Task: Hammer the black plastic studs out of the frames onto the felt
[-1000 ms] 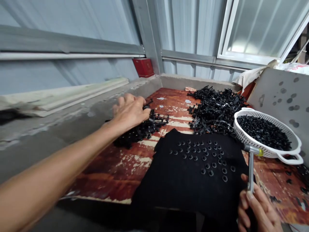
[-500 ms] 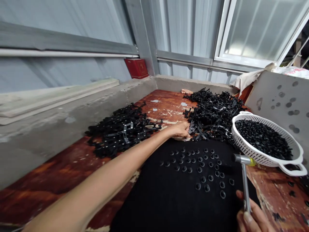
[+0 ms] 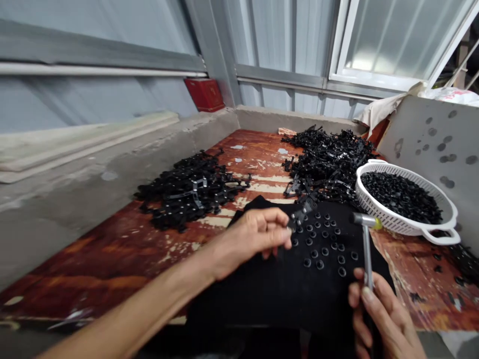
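worn red wooden tabletop (image 3: 123, 249) fills a corner under corrugated metal walls. a black mat (image 3: 284, 284) lies on it, dotted with small black rings (image 3: 322, 244). over the mat, the left hand (image 3: 254, 234) pinches a black plastic strip (image 3: 301, 215). at the mat's near right edge, the right hand (image 3: 381, 319) grips a small hammer (image 3: 365, 244) upright. right of the mat sits a white basket (image 3: 407, 227) of black pieces; black strip piles (image 3: 187, 192) lie beyond the mat.
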A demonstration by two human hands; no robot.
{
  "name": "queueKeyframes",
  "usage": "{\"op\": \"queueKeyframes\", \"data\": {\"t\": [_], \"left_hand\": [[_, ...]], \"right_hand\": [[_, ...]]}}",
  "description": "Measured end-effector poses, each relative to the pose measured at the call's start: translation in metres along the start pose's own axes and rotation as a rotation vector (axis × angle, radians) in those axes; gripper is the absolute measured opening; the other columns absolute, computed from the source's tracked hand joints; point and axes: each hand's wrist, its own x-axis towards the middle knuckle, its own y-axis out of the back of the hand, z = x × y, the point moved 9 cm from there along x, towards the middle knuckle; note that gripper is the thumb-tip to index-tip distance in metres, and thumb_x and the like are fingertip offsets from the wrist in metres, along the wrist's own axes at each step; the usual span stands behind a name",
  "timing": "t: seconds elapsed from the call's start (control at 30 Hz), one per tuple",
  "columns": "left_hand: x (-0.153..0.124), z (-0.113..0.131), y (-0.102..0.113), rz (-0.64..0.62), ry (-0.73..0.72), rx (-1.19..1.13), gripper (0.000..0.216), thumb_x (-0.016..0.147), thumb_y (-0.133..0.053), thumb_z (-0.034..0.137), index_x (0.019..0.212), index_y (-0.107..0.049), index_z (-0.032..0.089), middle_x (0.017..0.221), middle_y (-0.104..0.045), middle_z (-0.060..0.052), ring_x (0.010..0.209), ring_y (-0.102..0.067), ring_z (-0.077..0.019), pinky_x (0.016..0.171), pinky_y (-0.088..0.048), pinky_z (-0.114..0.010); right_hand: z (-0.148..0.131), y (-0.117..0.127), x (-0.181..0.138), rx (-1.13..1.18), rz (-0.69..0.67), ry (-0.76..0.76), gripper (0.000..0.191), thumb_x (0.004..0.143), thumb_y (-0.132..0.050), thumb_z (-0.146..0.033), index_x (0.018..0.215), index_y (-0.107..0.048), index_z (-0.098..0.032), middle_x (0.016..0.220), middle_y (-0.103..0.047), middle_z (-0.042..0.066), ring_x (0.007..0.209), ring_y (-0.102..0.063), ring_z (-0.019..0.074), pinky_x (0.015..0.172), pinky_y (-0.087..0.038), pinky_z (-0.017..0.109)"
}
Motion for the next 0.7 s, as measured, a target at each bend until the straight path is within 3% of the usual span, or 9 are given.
{"op": "queueKeyframes", "data": {"t": [0.07,0.13,0.2,0.4,0.7], "left_hand": [[-0.022,-0.011,-0.041,-0.143,0.041,0.026,0.032,0.072,-0.064,0.049,0.08,-0.053,0.02,0.068,-0.065,0.0,0.061,-0.053,-0.0121,0.058,-0.041,-0.024],[-0.04,-0.018,-0.07,-0.238,0.043,0.04,0.026,0.076,-0.059,0.045,0.077,-0.053,0.02,0.068,-0.065,0.0,0.062,-0.053,-0.0124,0.062,-0.042,-0.025],[-0.051,-0.022,-0.084,-0.288,0.041,0.066,0.021,0.078,-0.055,0.04,0.075,-0.055,0.02,0.07,-0.065,0.0,0.064,-0.054,-0.013,0.065,-0.042,-0.026],[-0.061,-0.028,-0.081,-0.253,0.076,0.167,0.018,0.081,-0.049,0.037,0.078,-0.055,0.021,0.072,-0.065,0.001,0.069,-0.056,-0.0145,0.067,-0.043,-0.026],[-0.073,-0.04,-0.082,-0.174,0.017,0.209,0.023,0.091,-0.04,0.033,0.087,-0.059,0.02,0.078,-0.068,-0.001,0.069,-0.061,-0.014,0.065,-0.045,-0.024]], "right_hand": [[-0.011,-0.019,0.0,-0.028,-0.061,0.071,0.04,0.082,-0.072,-0.052,0.105,-0.058,-0.023,0.083,-0.065,0.0,0.043,-0.043,0.0048,0.031,-0.038,0.014],[-0.014,-0.04,0.002,-0.096,-0.173,0.086,0.036,0.085,-0.068,-0.052,0.099,-0.055,-0.022,0.06,-0.056,-0.008,0.038,-0.041,0.0044,0.033,-0.037,0.012],[-0.012,-0.049,0.004,-0.115,-0.21,0.065,0.033,0.084,-0.07,-0.048,0.094,-0.052,-0.022,0.05,-0.05,-0.012,0.034,-0.039,0.0043,0.031,-0.036,0.012],[-0.004,-0.063,0.001,-0.106,-0.248,0.035,0.019,0.083,-0.067,-0.032,0.088,-0.051,-0.023,0.048,-0.047,-0.013,0.035,-0.038,0.0054,0.031,-0.036,0.012],[0.006,-0.077,-0.008,-0.089,-0.3,0.013,0.017,0.082,-0.065,-0.032,0.087,-0.053,-0.021,0.046,-0.047,-0.012,0.036,-0.037,0.0052,0.033,-0.038,0.013]]}}
